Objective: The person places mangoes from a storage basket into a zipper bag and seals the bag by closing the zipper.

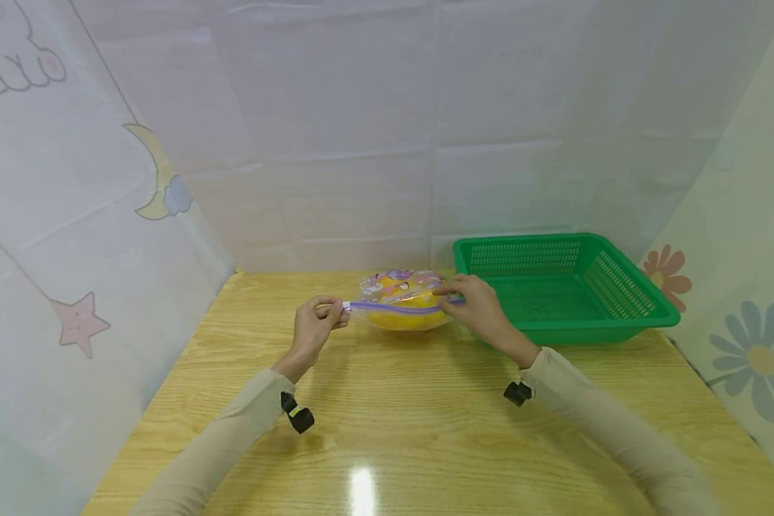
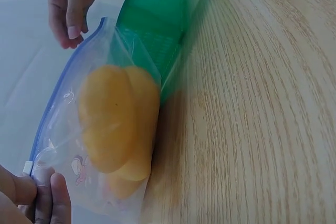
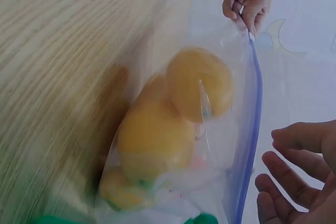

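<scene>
A clear zip bag (image 1: pixel 377 292) with printed pictures stands on the table, a purple zip strip (image 2: pixel 55 90) along its mouth. Inside are several smooth yellow fruits (image 2: pixel 107 121), mango-like in shape. My left hand (image 1: pixel 312 326) pinches the bag's left corner, at the white zip slider (image 1: pixel 346 306). At the other end of the strip is my right hand (image 1: pixel 482 309), its fingers (image 3: pixel 291 182) spread and loosely bent. In both wrist views a gap shows between those fingers and the strip.
A green plastic basket (image 1: pixel 564 331) with slotted walls stands at the back right, close beside the bag and the right hand. The wooden table (image 1: pixel 387 408) meets a cloth-covered wall behind. Printed cloth also hangs at left and right.
</scene>
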A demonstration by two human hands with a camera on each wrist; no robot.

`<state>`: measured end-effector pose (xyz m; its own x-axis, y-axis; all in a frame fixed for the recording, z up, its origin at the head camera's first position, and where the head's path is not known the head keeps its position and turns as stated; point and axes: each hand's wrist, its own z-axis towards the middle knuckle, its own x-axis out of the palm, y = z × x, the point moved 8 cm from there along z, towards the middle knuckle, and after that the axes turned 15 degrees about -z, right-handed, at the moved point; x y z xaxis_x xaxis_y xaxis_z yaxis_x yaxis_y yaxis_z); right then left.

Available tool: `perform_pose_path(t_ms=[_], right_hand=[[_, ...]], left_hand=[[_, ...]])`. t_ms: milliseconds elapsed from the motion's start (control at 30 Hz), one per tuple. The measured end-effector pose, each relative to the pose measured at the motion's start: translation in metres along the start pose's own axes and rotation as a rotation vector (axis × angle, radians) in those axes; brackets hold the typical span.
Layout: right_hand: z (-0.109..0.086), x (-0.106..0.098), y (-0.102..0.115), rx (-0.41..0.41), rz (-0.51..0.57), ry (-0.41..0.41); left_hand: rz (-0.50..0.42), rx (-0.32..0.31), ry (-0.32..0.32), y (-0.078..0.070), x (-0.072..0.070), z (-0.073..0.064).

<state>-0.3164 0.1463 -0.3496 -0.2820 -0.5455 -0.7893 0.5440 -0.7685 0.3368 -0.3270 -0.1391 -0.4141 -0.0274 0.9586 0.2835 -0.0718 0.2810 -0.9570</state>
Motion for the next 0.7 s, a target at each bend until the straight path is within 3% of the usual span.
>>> perform_pose_path(t_ms=[333,700], right_hand=[[0.017,0.029,0.033,-0.062,0.056,0.031],[0.034,0.056,0.063,-0.157,0.043,0.067]], left_hand=[[0.023,0.020,0.013,-0.001,0.002,-0.001],[0.010,0.024,0.016,0.000,0.003,0.000]])
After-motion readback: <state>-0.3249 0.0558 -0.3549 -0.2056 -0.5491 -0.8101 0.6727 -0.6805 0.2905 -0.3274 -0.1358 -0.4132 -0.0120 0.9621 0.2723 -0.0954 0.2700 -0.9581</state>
